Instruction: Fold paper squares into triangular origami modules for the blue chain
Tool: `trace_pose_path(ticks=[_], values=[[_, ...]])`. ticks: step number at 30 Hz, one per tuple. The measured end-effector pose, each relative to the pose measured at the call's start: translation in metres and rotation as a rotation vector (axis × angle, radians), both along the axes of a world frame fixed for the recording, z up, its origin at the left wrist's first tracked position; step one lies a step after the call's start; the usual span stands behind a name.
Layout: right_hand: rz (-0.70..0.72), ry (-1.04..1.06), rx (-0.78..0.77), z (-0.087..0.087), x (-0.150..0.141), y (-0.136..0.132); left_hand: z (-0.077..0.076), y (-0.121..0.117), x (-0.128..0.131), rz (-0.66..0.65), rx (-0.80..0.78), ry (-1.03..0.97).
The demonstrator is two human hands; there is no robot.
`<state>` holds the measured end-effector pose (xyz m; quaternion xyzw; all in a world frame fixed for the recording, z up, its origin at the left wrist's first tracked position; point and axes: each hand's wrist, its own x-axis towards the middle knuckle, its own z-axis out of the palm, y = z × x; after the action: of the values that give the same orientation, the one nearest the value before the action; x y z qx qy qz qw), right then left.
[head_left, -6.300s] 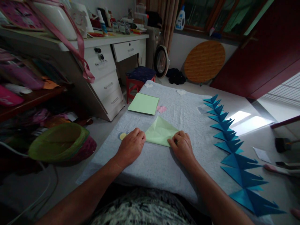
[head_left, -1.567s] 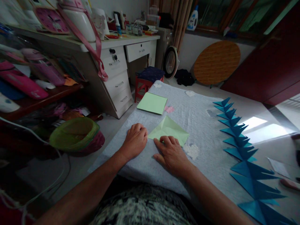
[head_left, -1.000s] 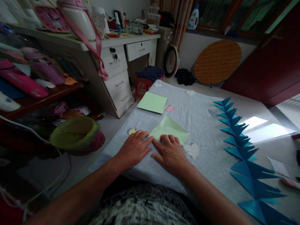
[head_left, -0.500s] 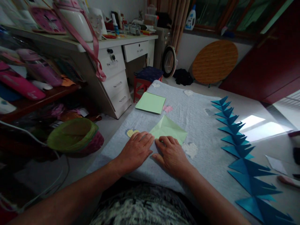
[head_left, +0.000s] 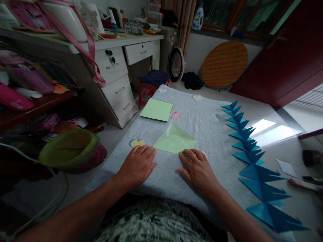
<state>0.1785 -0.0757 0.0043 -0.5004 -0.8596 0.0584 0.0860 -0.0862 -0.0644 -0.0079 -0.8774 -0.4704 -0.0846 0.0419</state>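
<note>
A light green sheet of origami paper, creased and folded along its near edge, lies in front of me on the cloth-covered table. My left hand rests palm down with fingers stretched, its fingertips at the paper's left corner. At the right part of the near edge lies my right hand, fingers spread and touching the paper's border. Neither hand grips anything. Beyond the folded sheet sits a stack of square green paper, flat on the cloth.
Along the table's right side runs a row of several folded blue paper pieces, overlapping one another. A red stool stands past the far left corner. A bin with a green liner is on the floor at left, below a white desk.
My hands were close together at the near edge's left part; the right hand has slid right along the edge and the left has drawn slightly left. Earlier, the hands pinched both ends.
</note>
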Motion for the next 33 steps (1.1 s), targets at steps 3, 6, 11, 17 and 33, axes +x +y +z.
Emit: trace_pose_path(ticks=[3,6,11,17,33], values=[[-0.039,-0.014,0.032,-0.003,0.013,-0.007,-0.003,-0.001,0.000,0.029,0.030,0.001],[-0.072,-0.023,0.059,-0.006,0.022,-0.012,-0.005,-0.002,0.000,0.043,0.054,0.006],[-0.095,0.002,0.082,-0.011,0.027,-0.017,-0.004,-0.004,0.001,0.068,0.087,0.010],[-0.107,0.127,0.042,-0.003,0.030,-0.009,-0.002,-0.006,0.000,0.105,0.116,0.007],[-0.307,0.732,-0.005,-0.021,0.006,0.039,0.028,0.052,0.050,-0.021,-0.324,-0.515]])
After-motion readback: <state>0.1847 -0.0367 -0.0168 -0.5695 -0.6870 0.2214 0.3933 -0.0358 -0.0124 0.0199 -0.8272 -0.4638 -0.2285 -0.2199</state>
